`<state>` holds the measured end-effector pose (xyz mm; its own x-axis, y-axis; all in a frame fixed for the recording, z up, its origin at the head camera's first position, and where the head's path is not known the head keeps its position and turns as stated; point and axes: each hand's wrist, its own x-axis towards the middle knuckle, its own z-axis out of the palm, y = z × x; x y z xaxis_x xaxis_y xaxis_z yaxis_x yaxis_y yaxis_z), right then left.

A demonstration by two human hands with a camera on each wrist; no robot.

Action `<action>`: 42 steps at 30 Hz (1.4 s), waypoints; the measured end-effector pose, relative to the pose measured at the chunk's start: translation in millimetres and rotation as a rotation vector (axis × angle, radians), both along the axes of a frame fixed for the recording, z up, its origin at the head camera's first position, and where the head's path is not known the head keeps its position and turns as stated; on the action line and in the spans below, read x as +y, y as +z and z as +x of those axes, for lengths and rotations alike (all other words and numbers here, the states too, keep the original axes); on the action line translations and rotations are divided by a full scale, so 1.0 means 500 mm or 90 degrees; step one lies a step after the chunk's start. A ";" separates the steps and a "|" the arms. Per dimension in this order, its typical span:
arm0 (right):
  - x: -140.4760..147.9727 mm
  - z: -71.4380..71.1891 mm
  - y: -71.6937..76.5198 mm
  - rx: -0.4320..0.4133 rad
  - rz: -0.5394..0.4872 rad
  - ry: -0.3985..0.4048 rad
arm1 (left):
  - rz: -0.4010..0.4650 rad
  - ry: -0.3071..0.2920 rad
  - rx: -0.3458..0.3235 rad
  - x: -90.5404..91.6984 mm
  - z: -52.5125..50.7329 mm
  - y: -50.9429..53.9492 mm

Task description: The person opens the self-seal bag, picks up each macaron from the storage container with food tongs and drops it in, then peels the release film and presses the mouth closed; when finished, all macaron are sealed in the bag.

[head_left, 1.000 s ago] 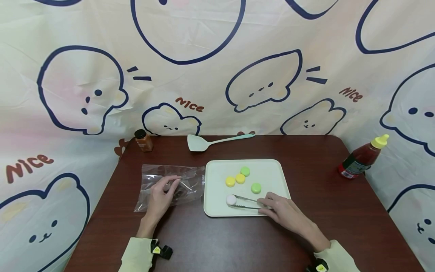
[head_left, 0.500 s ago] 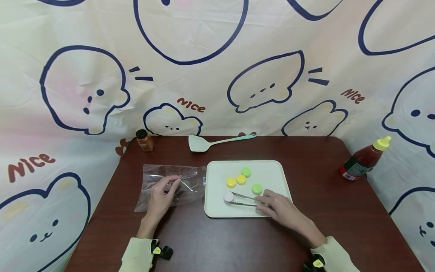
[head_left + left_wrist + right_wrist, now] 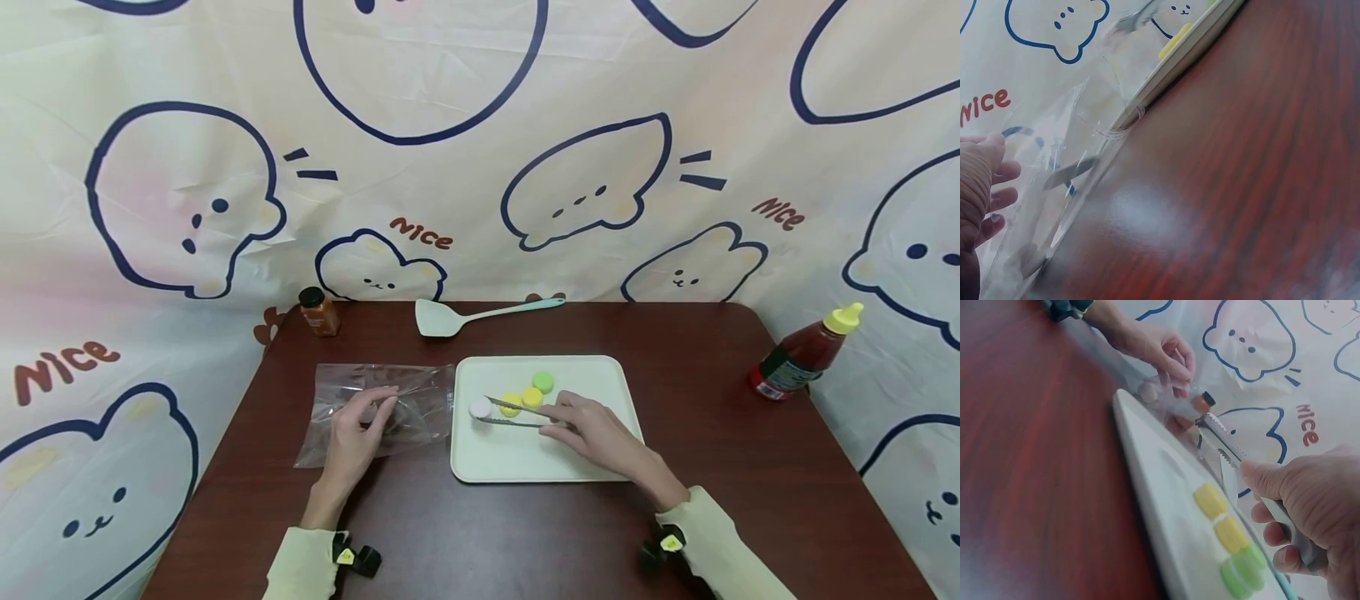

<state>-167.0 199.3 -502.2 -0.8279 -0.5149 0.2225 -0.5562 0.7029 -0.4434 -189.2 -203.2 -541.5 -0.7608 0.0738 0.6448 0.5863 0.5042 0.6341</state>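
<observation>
In the head view my left hand point(image 3: 358, 433) pinches a clear plastic bag point(image 3: 423, 417) lying left of the white tray point(image 3: 465, 462). The bag's mouth faces the tray. My right hand point(image 3: 596, 433) grips metal tongs point(image 3: 517, 423) over the tray. A white macaron point(image 3: 480, 407) is between their tips, close to the tray's left edge. Two yellow macarons point(image 3: 532, 397) and a green macaron point(image 3: 543, 382) sit on the tray; the second green one is hidden behind my right hand. Through the plastic in the right wrist view, a pale round shape point(image 3: 1147, 392) shows, not clear enough to name.
A pale green spatula point(image 3: 438, 318) lies along the table's back edge. A brown jar with a black lid point(image 3: 318, 312) stands at the back left. On the right is a red sauce bottle with a yellow cap point(image 3: 802, 354). Patterned cloth surrounds the table point(image 3: 465, 542).
My right hand has carried the tongs and the white macaron left and slightly away from me, toward the bag's mouth. The left hand keeps its place on the bag.
</observation>
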 end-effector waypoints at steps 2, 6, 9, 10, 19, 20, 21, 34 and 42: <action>-0.012 -0.012 0.005 0.004 0.001 0.006 | 0.003 0.001 0.014 -0.001 -0.001 -0.001; -0.042 -0.040 0.013 0.014 0.005 0.033 | 0.007 0.007 0.030 -0.001 -0.002 -0.002; -0.067 -0.060 0.016 0.014 0.011 0.062 | 0.006 0.012 0.038 0.000 -0.002 -0.002; -0.075 -0.067 0.016 0.016 0.013 0.074 | 0.007 0.012 0.040 0.000 -0.001 -0.002; -0.153 -0.130 -0.002 0.022 0.048 0.151 | 0.009 0.017 0.041 0.002 0.003 -0.003; -0.162 -0.136 -0.005 0.017 0.047 0.156 | 0.008 0.017 0.039 0.002 0.003 -0.003; -0.170 -0.142 -0.007 0.011 0.046 0.160 | 0.008 0.018 0.041 0.002 0.004 -0.003; -0.263 -0.176 -0.022 0.001 0.046 0.195 | 0.016 0.002 0.049 0.007 -0.002 -0.001; -0.293 -0.177 -0.025 -0.011 0.042 0.203 | 0.036 -0.009 0.056 0.009 -0.002 -0.006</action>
<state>-255.4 52.8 -514.6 -0.6262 -0.7614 0.1677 -0.7457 0.5221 -0.4141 -190.4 -198.5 -544.6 -0.6999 0.0454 0.7128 0.6478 0.4608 0.6067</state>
